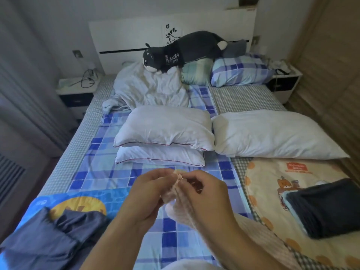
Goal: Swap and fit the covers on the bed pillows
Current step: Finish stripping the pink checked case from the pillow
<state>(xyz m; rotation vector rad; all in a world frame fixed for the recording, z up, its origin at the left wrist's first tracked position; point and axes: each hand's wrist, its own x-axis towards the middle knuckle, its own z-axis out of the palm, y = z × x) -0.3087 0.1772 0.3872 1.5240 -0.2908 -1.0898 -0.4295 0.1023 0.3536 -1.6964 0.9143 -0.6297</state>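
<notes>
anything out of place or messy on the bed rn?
Nothing damaged or spilled. The crumpled white duvet is heaped near the headboard with a long dark plush dog sprawled across it. Two bare white pillows with red piping sit stacked, the top one skewed.

This is a bedroom in a home. A wide bed (93, 152) with a white headboard (136, 36) fills the room, with bare pillows (165, 127), a plush dog (187, 49) and a nightstand (76, 90) on each side. The dim left edge seems to be a curtain (25, 84).
</notes>
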